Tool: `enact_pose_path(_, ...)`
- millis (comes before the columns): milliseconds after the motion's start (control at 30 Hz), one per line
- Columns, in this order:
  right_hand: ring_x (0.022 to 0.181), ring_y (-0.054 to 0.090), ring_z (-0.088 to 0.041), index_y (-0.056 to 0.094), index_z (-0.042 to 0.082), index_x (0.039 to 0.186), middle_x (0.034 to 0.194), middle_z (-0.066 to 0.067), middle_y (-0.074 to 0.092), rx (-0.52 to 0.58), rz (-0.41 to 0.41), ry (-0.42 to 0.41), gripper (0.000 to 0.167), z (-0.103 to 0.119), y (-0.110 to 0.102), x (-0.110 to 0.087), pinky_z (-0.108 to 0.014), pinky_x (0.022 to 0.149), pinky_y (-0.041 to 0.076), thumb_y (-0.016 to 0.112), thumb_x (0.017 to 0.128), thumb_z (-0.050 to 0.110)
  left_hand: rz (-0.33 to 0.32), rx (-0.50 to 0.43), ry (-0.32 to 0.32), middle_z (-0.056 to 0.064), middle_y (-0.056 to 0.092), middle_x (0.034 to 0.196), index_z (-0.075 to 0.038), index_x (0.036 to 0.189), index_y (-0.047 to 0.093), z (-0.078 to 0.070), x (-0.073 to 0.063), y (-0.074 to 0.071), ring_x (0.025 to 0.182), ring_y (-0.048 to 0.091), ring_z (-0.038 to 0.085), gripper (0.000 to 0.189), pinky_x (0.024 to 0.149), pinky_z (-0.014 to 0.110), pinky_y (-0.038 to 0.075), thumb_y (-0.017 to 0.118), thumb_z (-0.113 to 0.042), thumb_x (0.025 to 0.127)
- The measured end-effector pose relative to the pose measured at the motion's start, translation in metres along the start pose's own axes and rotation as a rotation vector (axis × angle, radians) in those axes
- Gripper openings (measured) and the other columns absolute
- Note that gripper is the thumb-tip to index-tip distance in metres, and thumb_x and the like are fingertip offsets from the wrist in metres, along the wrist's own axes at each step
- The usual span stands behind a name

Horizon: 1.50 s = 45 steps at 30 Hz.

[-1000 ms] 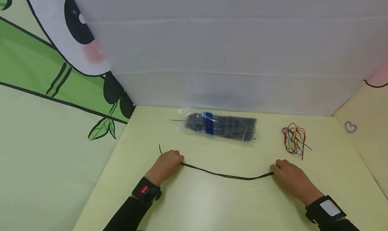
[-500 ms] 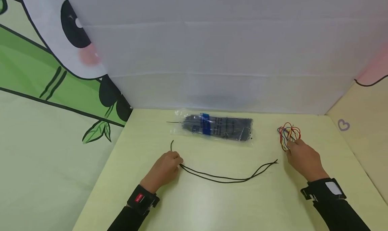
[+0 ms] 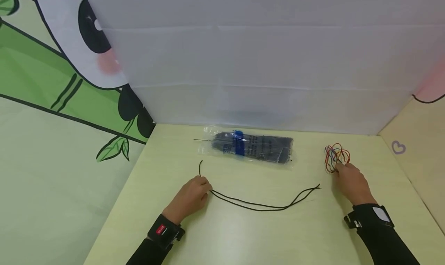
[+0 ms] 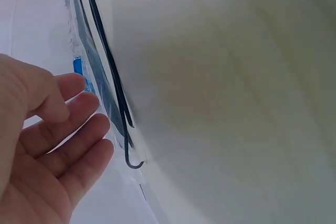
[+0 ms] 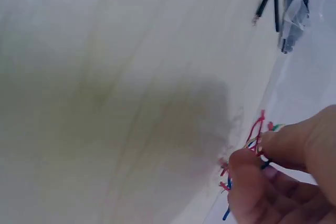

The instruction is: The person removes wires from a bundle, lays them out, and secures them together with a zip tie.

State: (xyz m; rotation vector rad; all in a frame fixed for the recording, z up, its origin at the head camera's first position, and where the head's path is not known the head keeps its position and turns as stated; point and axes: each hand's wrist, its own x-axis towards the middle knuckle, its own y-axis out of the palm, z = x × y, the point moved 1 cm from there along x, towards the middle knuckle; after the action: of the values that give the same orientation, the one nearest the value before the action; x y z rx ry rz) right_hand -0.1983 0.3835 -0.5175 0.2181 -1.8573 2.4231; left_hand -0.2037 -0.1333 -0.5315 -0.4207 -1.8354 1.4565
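Note:
Two long thin black wires point(image 3: 259, 209) lie in a loose curve across the table, their right ends spread slightly apart. My left hand point(image 3: 189, 198) is over their left end; in the left wrist view its fingers point(image 4: 79, 156) are loosely bent beside the black wires point(image 4: 107, 56), holding nothing. A bundle of thin red, blue and yellow wires point(image 3: 335, 153) is at the right of the table. My right hand point(image 3: 352, 183) pinches its near end between thumb and index finger, also seen in the right wrist view around the coloured wires point(image 5: 254, 135).
A clear plastic bag point(image 3: 252, 146) of dark grey strips with a blue band lies at the back of the table point(image 3: 229, 242). White panel point(image 3: 243, 64) stands behind it, and a printed green-and-white panel point(image 3: 87, 87) at the left.
My right hand has let go of the black wires' right end, moved right and away from me, and taken hold of the coloured wires. My left hand has let the black wires rest.

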Motion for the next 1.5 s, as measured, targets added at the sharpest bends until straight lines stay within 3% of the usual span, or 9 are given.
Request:
enact_pose_path(133,0.067,0.052,-0.022,0.063,-0.004,0.097,0.082,-0.018,0.063,0.135,-0.102,-0.005,0.012,0.005,-0.006,-0.003,-0.032,0.057,0.038,0.056,0.095,0.006,0.016,-0.023,-0.008,-0.001,0.062,0.088,-0.012,0.092,0.073,-0.004,0.02,-0.003,0.083,0.06,0.014,0.016,0.069,0.025,0.053,0.067,0.0,0.082)
enact_pose_path(300,0.065,0.048,-0.015,0.063,0.0,0.094,0.079,-0.012,0.061,0.207,-0.181,-0.004,0.012,0.021,-0.003,-0.005,-0.025,0.055,0.034,0.062,0.094,0.011,0.052,-0.053,0.001,-0.003,0.062,0.083,-0.012,0.095,0.072,-0.012,0.066,-0.004,0.075,0.057,0.01,0.016,0.059,0.02,0.046,0.06,-0.004,0.088)
enact_pose_path(533,0.073,0.05,-0.015,0.066,0.003,0.094,0.084,-0.009,0.061,0.168,-0.149,-0.124,0.005,0.045,0.009,-0.01,-0.029,0.06,0.04,0.064,0.091,0.006,0.195,-0.12,0.098,-0.006,0.039,0.064,-0.018,0.078,0.059,-0.047,0.141,0.003,0.056,0.03,0.005,0.021,0.051,0.018,0.022,0.054,-0.012,0.097)
enact_pose_path(667,0.075,0.056,-0.016,0.068,0.004,0.096,0.088,-0.008,0.065,0.147,-0.122,-0.182,0.007,0.058,0.013,-0.011,-0.034,0.062,0.046,0.064,0.091,0.006,0.308,-0.254,0.194,-0.005,0.06,0.07,-0.017,0.101,0.071,-0.083,0.198,0.02,0.052,0.031,0.003,0.018,0.052,0.016,0.025,0.053,-0.018,0.101)
enact_pose_path(800,0.076,0.057,-0.013,0.068,0.004,0.098,0.088,-0.005,0.065,0.145,-0.111,-0.232,0.008,0.07,0.02,-0.012,-0.033,0.063,0.047,0.066,0.091,0.007,0.454,-0.312,0.242,0.002,0.072,0.086,-0.02,0.135,0.059,-0.112,0.231,0.043,0.05,0.036,0.003,0.034,0.053,0.016,0.03,0.051,-0.019,0.102)
enact_pose_path(933,0.076,0.055,-0.011,0.068,0.005,0.098,0.087,-0.003,0.063,0.167,-0.143,-0.276,0.009,0.076,0.024,-0.015,-0.031,0.062,0.049,0.068,0.089,0.005,0.524,-0.347,0.251,-0.001,0.072,0.112,-0.023,0.138,0.057,-0.127,0.246,0.063,0.065,0.054,0.001,0.039,0.06,0.013,0.038,0.053,-0.012,0.101)
enact_pose_path(1033,0.077,0.055,-0.009,0.068,0.005,0.096,0.087,-0.001,0.063,0.169,-0.183,-0.297,0.01,0.076,0.026,-0.026,-0.031,0.063,0.05,0.071,0.086,0.002,0.522,-0.354,0.296,-0.004,0.07,0.113,-0.02,0.124,0.066,-0.135,0.247,0.075,0.076,0.059,0.002,0.03,0.065,0.012,0.041,0.056,-0.009,0.099)
enact_pose_path(1267,0.076,0.057,-0.007,0.07,0.007,0.097,0.088,0.003,0.063,0.149,-0.217,-0.325,0.015,0.074,0.022,-0.049,-0.028,0.063,0.051,0.074,0.083,0.002,0.395,-0.24,0.388,-0.007,0.057,0.075,-0.019,0.091,0.065,-0.15,0.242,0.088,0.063,0.044,0.004,0.013,0.06,0.013,0.032,0.057,-0.013,0.099)
enact_pose_path(1500,0.073,0.046,-0.006,0.07,0.008,0.095,0.075,0.008,0.058,0.09,-0.289,-0.323,0.016,0.07,0.014,-0.076,-0.024,0.061,0.041,0.074,0.081,0.003,0.326,-0.057,0.341,-0.004,0.066,0.086,-0.021,0.113,0.065,-0.155,0.239,0.1,0.071,0.058,0.006,0.02,0.061,0.017,0.041,0.049,-0.014,0.103)
